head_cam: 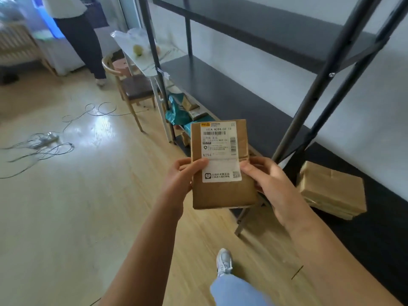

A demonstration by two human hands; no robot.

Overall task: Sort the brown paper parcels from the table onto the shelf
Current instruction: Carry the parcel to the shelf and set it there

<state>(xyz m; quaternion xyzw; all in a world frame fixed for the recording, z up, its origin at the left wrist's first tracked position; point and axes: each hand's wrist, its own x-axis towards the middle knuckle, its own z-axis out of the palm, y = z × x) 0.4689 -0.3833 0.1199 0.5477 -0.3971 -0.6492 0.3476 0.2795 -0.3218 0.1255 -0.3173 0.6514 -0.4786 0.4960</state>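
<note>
I hold a flat brown paper parcel [223, 191] with a white shipping label upright in front of me, above the wooden floor. My left hand [185, 175] grips its left edge, thumb on the label. My right hand [271, 182] grips its right edge. The dark metal shelf [220, 89] stands to the right, its boards bare where I see them. Another brown parcel [331, 191] lies on the lowest board at the right. Further brown and teal parcels [187, 111] sit low at the shelf's far end.
A white table [143, 56] with a plastic bag and a wooden chair [132, 89] stand beyond the shelf. Loose cables [44, 140] lie on the floor at the left. Another person's legs [88, 40] are at the back. My shoe [224, 261] is below.
</note>
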